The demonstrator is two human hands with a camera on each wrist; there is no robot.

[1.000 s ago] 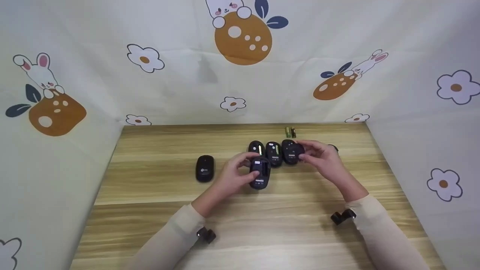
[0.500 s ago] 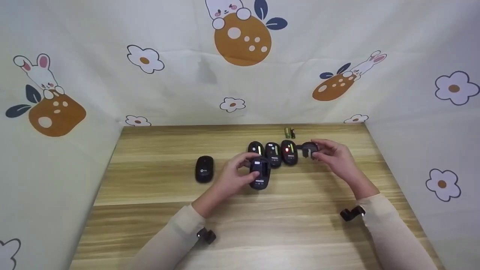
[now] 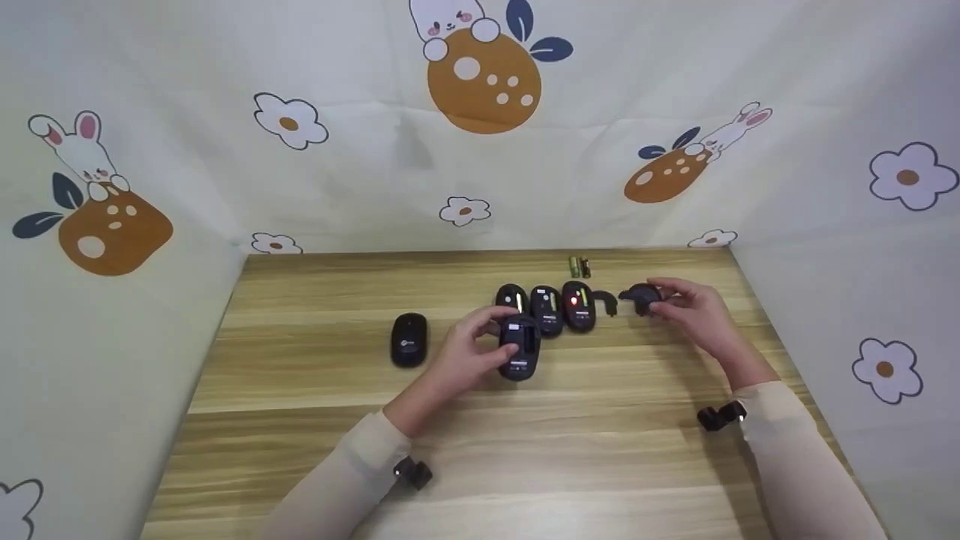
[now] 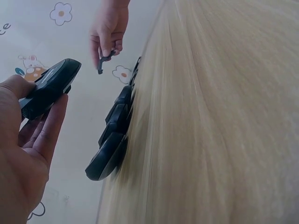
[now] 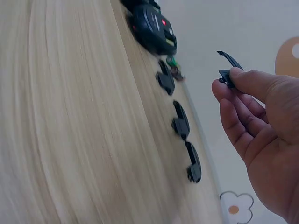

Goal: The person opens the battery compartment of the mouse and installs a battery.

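Note:
My left hand (image 3: 469, 351) holds a black computer mouse (image 3: 518, 367) with its underside up and its battery slot uncovered. In the left wrist view, the thumb and fingers grip this mouse (image 4: 51, 88) by its sides, above the table. Over to the right, my right hand (image 3: 696, 309) pinches a thin black battery cover (image 5: 230, 60) between thumb and fingertips, raised off the table. Three black mice lie belly up in a row: a left one (image 3: 511, 295), partly behind the left hand, a middle one (image 3: 548, 319) and a right one (image 3: 579, 315) with a red light. Batteries show in their slots.
Two loose batteries (image 3: 580, 267) lie near the back wall. Three battery covers rest on the table in the right wrist view: one near the mice (image 5: 166, 78), a middle one (image 5: 181, 122) and a far one (image 5: 193, 163). Another mouse (image 3: 409, 340) sits upright at left.
My right hand has moved rightward with the battery cover, away from the row of mice. The right mouse and a cover beside it have come into view. My left hand has barely moved.

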